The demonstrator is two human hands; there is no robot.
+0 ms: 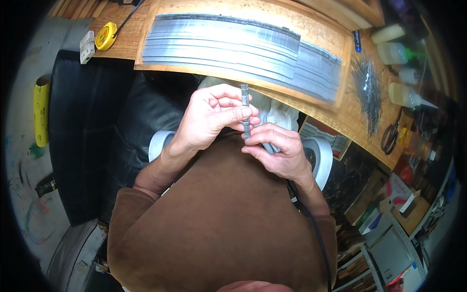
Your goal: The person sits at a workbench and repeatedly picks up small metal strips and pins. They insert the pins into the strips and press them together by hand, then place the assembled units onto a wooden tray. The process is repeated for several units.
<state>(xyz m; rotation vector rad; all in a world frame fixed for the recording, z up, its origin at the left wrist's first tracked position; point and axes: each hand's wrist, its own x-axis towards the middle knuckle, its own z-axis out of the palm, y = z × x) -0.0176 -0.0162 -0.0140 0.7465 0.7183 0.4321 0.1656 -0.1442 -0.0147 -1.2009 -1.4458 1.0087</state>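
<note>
My left hand point(210, 116) and my right hand point(277, 150) together hold a small bundle of thin grey metal strips point(245, 104), upright in front of my chest. The left thumb and fingers pinch its middle. The right fingers grip its lower end. Just beyond the hands, a wooden board point(340, 114) carries a wide stack of long grey metal strips point(243, 48) laid side by side. A white cloth point(277, 112) lies under the hands at the board's edge.
A heap of thin dark wires point(367, 90) lies right of the strips, with scissors point(390, 137) and plastic bottles point(401, 53) beyond. A yellow tape measure point(105, 36) sits at the left. A black seat point(92, 121), white tape rolls point(322, 158) and a yellow roll point(42, 109) surround me.
</note>
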